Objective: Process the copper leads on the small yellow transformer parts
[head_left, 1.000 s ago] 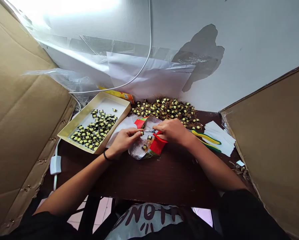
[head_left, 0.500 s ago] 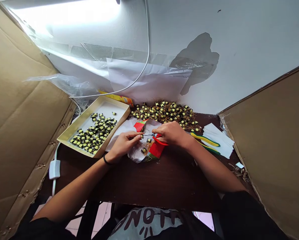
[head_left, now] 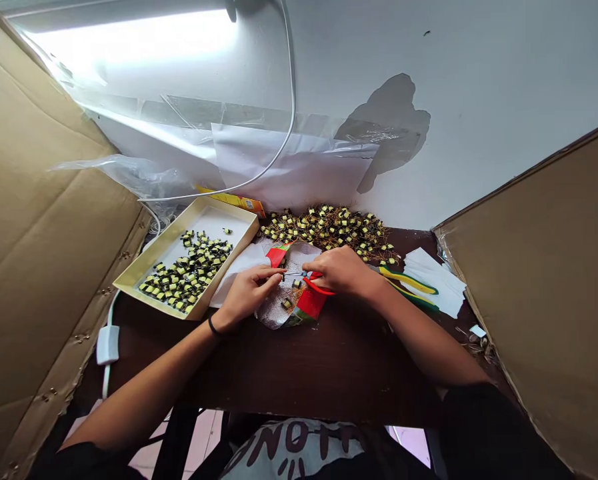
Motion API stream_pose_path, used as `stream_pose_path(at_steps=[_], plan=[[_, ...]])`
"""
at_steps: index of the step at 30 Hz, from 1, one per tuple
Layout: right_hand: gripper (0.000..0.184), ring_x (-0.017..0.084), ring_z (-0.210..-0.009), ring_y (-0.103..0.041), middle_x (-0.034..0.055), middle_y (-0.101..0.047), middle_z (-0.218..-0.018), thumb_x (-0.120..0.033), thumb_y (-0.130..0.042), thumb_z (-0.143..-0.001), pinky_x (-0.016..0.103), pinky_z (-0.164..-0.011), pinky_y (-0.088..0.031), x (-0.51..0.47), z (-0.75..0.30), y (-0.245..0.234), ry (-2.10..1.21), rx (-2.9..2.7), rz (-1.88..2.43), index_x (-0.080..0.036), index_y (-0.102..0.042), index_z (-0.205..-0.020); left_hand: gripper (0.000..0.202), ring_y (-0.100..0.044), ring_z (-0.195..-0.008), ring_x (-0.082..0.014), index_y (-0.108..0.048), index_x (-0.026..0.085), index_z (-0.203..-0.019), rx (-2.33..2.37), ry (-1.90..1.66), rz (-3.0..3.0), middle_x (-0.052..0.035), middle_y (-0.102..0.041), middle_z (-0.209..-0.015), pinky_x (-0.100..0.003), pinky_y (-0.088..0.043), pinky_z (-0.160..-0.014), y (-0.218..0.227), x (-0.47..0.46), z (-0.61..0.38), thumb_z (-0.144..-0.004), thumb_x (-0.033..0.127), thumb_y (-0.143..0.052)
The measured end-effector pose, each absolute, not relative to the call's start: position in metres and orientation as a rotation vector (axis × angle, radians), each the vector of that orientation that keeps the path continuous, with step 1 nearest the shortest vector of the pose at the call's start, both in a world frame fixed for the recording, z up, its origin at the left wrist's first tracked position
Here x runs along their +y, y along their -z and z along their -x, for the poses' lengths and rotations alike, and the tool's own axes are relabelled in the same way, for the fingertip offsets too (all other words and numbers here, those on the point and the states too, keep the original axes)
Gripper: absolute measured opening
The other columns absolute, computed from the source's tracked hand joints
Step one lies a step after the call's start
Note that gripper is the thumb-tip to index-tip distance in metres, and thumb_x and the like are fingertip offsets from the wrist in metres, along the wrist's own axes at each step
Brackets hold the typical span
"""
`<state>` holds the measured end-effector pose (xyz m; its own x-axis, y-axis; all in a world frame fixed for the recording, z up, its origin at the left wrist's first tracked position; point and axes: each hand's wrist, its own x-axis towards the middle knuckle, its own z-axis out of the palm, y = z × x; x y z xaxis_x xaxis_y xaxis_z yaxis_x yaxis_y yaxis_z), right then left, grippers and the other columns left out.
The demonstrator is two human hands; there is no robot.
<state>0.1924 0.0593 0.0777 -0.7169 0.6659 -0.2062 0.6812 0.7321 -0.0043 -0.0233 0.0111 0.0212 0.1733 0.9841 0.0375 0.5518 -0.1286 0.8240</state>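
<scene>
My left hand (head_left: 246,291) is closed in a pinch on a small yellow-and-black wound coil (head_left: 282,276), mostly hidden by the fingertips. My right hand (head_left: 343,272) is wrapped round red-handled scissors (head_left: 319,288), their thin silver blades pointing left and reaching the left fingertips. Whether the blades touch the coil is too small to tell. Beneath both hands lies a silver-lined red and green wrapper (head_left: 271,313), with a few loose coils (head_left: 287,303) and bits of copper wire on it.
A shallow cream box (head_left: 123,283) with several trimmed coils stands at left. Behind the hands is a heap of coils with long copper wires (head_left: 329,223). Yellow-and-green-handled pliers (head_left: 411,280) lie at right by white paper (head_left: 443,287). Cardboard walls (head_left: 553,267) flank the dark table.
The view has shifted slightly. Both hands stay in nearly the same place over the wrapper, the left still pinching the coil and the right still holding the scissors.
</scene>
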Motion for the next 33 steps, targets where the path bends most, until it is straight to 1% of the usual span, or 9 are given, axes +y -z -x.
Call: stream_pose_path(at_steps=[2,4,9,12,17,20,24,27,33], plan=[[0.025,0.018,-0.087,-0.067,0.0045,-0.075,-0.098,-0.033,-0.052,-0.089,0.025,-0.055,-0.028,0.059,-0.192,-0.077,0.115,2.741,-1.08,-0.027,-0.07,-0.106,0.037,-0.065,-0.071,-0.0175,-0.075,0.015,-0.099,1.467,-0.805,-1.756,-0.0094,-0.073,-0.096,-0.027,-0.051,-0.065,-0.02,0.011,0.023,-0.085,0.042,-0.054],[0.025,0.019,-0.085,-0.068,0.0052,-0.075,-0.096,-0.034,-0.051,-0.089,0.025,-0.055,-0.029,0.058,-0.192,-0.077,0.105,2.743,-1.079,-0.026,-0.07,-0.103,0.037,-0.065,-0.07,-0.0173,-0.075,0.015,-0.098,1.466,-0.813,-1.759,-0.0096,-0.073,-0.095,-0.027,-0.051,-0.064,-0.019,0.01,0.023,-0.085,0.043,-0.054],[0.024,0.019,-0.083,-0.068,0.0064,-0.075,-0.094,-0.034,-0.052,-0.088,0.025,-0.056,-0.03,0.058,-0.191,-0.076,0.108,2.733,-1.066,-0.025,-0.071,-0.1,0.032,-0.066,-0.081,-0.0199,-0.076,0.017,-0.097,1.453,-0.867,-1.824,-0.0093,-0.073,-0.096,-0.029,-0.051,-0.074,-0.018,0.01,0.022,-0.085,0.038,-0.055],[0.025,0.019,-0.084,-0.068,0.0067,-0.075,-0.094,-0.035,-0.05,-0.089,0.025,-0.056,-0.03,0.059,-0.191,-0.076,0.106,2.721,-1.065,-0.025,-0.071,-0.101,0.03,-0.065,-0.085,-0.0203,-0.076,0.018,-0.098,1.445,-0.883,-1.848,-0.0088,-0.073,-0.095,-0.03,-0.05,-0.077,-0.017,0.011,0.021,-0.085,0.036,-0.056],[0.025,0.02,-0.085,-0.068,0.0076,-0.075,-0.095,-0.032,-0.05,-0.089,0.025,-0.056,-0.03,0.058,-0.191,-0.075,0.093,2.711,-1.045,-0.025,-0.071,-0.101,0.031,-0.065,-0.082,-0.0194,-0.075,0.017,-0.099,1.449,-0.9,-1.837,-0.0096,-0.072,-0.094,-0.029,-0.05,-0.075,-0.016,0.01,0.02,-0.085,0.035,-0.054],[0.025,0.02,-0.085,-0.068,0.008,-0.075,-0.094,-0.033,-0.05,-0.089,0.025,-0.056,-0.03,0.058,-0.19,-0.075,0.102,2.716,-1.039,-0.024,-0.071,-0.101,0.031,-0.065,-0.081,-0.0189,-0.075,0.017,-0.097,1.458,-0.891,-1.821,-0.0088,-0.072,-0.093,-0.028,-0.05,-0.072,-0.017,0.009,0.018,-0.085,0.035,-0.053],[0.025,0.019,-0.085,-0.067,0.0085,-0.075,-0.092,-0.034,-0.051,-0.09,0.025,-0.057,-0.03,0.056,-0.189,-0.075,0.123,2.715,-1.034,-0.023,-0.071,-0.1,0.028,-0.065,-0.08,-0.0189,-0.076,0.018,-0.091,1.489,-0.896,-1.827,-0.0073,-0.073,-0.09,-0.028,-0.05,-0.073,-0.017,0.009,0.016,-0.084,0.035,-0.055],[0.025,0.019,-0.084,-0.067,0.0092,-0.075,-0.092,-0.032,-0.05,-0.09,0.025,-0.057,-0.031,0.055,-0.188,-0.075,0.122,2.707,-1.024,-0.023,-0.071,-0.099,0.026,-0.065,-0.078,-0.0191,-0.075,0.018,-0.086,1.52,-0.905,-1.874,-0.0073,-0.074,-0.087,-0.029,-0.049,-0.074,-0.017,0.008,0.013,-0.083,0.033,-0.054],[0.025,0.019,-0.084,-0.067,0.0087,-0.075,-0.09,-0.03,-0.049,-0.089,0.025,-0.057,-0.031,0.054,-0.185,-0.071,0.12,2.723,-0.973,-0.023,-0.072,-0.099,0.029,-0.061,-0.067,-0.0177,-0.074,0.015,-0.077,1.558,-0.867,-1.962,-0.0082,-0.071,-0.074,-0.028,-0.045,-0.065,-0.018,0.005,0.007,-0.084,0.033,-0.052]])
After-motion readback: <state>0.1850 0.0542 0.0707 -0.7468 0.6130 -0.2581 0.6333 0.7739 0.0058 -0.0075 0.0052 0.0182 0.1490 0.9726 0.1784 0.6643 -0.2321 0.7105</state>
